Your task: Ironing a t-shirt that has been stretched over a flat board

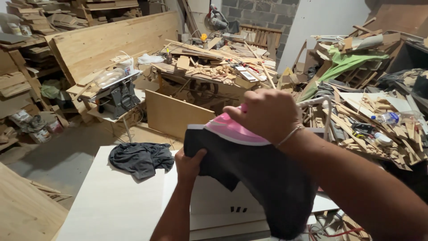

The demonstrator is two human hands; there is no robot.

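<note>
A pink iron (234, 129) sits under the right hand (267, 114), which is clamped on its top. Black cloth (263, 174) hangs beneath it, its left edge pinched by the left hand (189, 165), above the white desk (111, 201). A crumpled dark garment (140, 158) lies to the left.

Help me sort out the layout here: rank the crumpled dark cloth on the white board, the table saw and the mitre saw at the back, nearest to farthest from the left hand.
1. Crumpled dark cloth, just left of the left hand on the white board.
2. Table saw, farther left and back.
3. Mitre saw, at the far wall.
</note>
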